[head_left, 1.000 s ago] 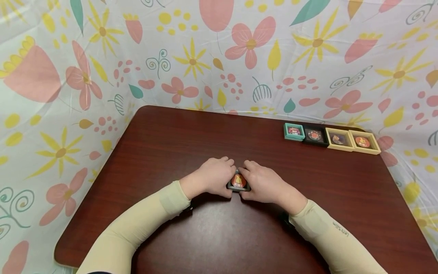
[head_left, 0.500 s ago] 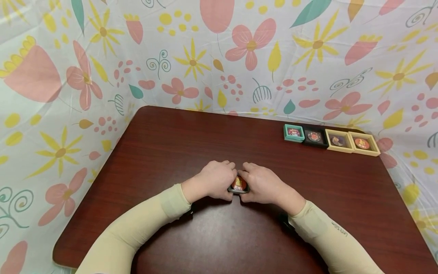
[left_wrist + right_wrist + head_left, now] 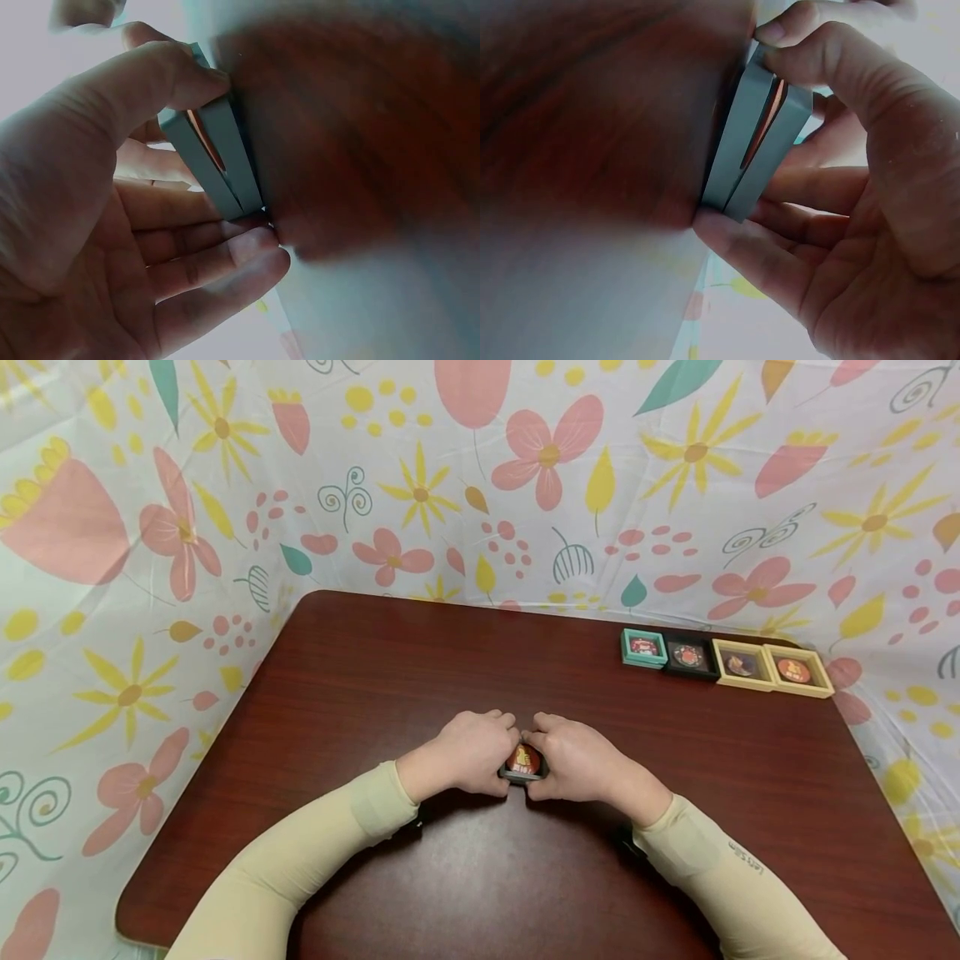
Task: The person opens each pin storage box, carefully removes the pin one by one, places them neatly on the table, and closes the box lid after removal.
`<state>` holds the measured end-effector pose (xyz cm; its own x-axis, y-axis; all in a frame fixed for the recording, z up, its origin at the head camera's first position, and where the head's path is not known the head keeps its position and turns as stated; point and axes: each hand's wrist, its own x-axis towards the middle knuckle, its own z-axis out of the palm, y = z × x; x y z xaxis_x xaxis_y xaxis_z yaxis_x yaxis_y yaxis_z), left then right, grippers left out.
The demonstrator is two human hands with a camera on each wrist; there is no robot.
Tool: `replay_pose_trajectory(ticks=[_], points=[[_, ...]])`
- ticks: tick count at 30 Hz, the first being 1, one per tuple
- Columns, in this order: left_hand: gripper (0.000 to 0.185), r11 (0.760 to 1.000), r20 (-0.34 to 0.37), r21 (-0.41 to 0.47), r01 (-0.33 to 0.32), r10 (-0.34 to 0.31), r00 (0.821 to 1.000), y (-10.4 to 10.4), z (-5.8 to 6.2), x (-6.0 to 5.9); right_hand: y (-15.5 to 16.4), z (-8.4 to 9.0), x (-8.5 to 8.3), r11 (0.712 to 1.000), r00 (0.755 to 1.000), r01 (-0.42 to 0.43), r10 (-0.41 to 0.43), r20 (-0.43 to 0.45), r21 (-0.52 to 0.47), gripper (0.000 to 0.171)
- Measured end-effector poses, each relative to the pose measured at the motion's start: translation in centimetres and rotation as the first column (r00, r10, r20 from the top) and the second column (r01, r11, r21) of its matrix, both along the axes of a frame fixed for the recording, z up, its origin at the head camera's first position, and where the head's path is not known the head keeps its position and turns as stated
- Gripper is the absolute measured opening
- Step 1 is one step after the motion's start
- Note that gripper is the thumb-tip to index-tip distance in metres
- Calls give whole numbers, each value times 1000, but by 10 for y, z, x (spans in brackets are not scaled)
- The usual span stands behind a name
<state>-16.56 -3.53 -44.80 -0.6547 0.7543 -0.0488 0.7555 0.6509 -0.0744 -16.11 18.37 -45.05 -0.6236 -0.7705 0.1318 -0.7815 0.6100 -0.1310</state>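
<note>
Head view: small black case (image 3: 523, 763) with an orange disc inside, flat on the dark wooden surface (image 3: 420, 668), pinched between left hand (image 3: 471, 758) and right hand (image 3: 577, 762). Both grips clenched on it from opposite sides, equally near. Wrist views: two grey halves of the case (image 3: 214, 161) parted in a narrow wedge, thumb on the top edge, fingers below; same gap on the right (image 3: 759, 142). Seam running left to right between the hands. Well apart at the far right edge: row of four framed cases (image 3: 726, 662).
</note>
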Motion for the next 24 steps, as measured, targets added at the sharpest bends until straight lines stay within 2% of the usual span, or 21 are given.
replay_pose_trajectory(ticks=[3, 6, 12, 20, 24], points=[[58, 1000, 19, -1, -8, 8, 1000, 0, 1, 0, 2, 1, -1, 1000, 999, 6, -6, 37, -3, 66], [59, 1000, 53, 8, -19, 19, 998, -1, 2, -1, 5, 4, -2, 1000, 993, 23, -21, 120, -16, 63], [58, 999, 137, 26, -40, 36, 990, -5, 4, -5, 13, 7, -9, 995, 952, 84, -63, 301, -59, 57], [75, 996, 219, 72, -60, 43, 975, -7, 3, -10, 26, 7, -20, 985, 927, 89, -26, 375, -151, 45], [85, 993, 226, 89, -73, 52, 973, -6, 1, -12, 33, 6, -26, 973, 888, 127, -26, 458, -191, 47]])
